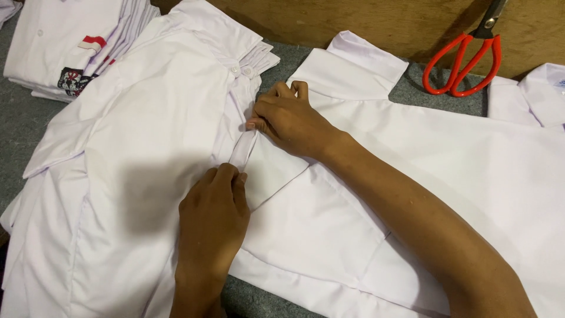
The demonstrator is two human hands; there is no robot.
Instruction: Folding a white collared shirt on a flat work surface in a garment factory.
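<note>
Grey felt-covered bench (23,138) with a wooden board along the back, pretty much buried in white shirts.

Head view only: white shirt (147,118) spread out in the middle, collar toward the far edge, front placket strip (243,148) running from near the collar button (235,69) down toward the camera, tilted slightly left. So long axis roughly far-to-near, top end pointing away.

Right hand (288,121) at the upper end of that strip, fingers curled shut and pinching the cloth edge, forearm coming in from the lower right across a second white shirt (447,171). Left hand (213,206) at the lower end, knuckles up, fingertips closed on the bottom of the strip. Strip sits stretched between the two hands, left one nearer the camera, right one nearer the collar.

Off to the far left, a folded stack of shirts (65,47) with a red-and-white patch showing. Red-handled scissors (465,62) lying against the board at the far right, well apart from both hands. Another collar (538,88) poking in at the right edge.
</note>
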